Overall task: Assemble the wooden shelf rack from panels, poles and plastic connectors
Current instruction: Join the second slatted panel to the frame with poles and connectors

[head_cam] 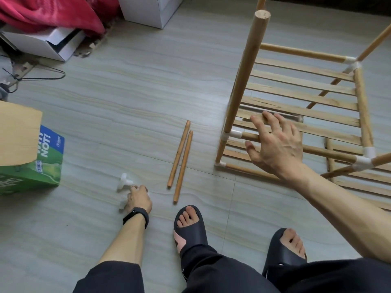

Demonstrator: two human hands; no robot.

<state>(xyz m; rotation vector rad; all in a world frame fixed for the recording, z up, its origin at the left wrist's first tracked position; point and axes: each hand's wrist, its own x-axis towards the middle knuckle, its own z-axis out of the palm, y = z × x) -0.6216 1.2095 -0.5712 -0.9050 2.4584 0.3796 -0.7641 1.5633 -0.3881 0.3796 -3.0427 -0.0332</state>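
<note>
- Wooden rack (300,102) at the right of the head view, partly built: a slatted shelf framed by round poles, with white plastic joints at the corners.
- Nearest corner post (245,70) standing up toward the camera, bare at its top end, seated at the bottom in a white joint (232,134).
- Right hand (275,144) stretched out over the front rail (328,153) of that shelf, fingers straight and spread, gripping nothing. Fingertips above the slats, contact impossible to judge.
- Left hand (138,197) down at the floor beside the left foot, fingers curled round a white connector (124,181) that is blurred. Black band (136,216) on the wrist.
- Two loose poles (178,154) lying side by side on the floor between the two hands, close along their length, well apart from the rack.
- Second slatted panel (368,188) flat on the floor at the far right, partly hidden by the rack's lower rail and the right forearm.
- Grey streaked floor tiles (127,92) under everything.
- Green printed box (42,174) at the left edge — a brown cardboard flap (19,134) hanging over its top.
- Red cloth (53,11) bunched in the top left corner, an open white carton (42,45) below it, a closed white box (152,9) just to the right.
- Black slippers (190,232) on both feet at the bottom, dark trouser legs above them.
</note>
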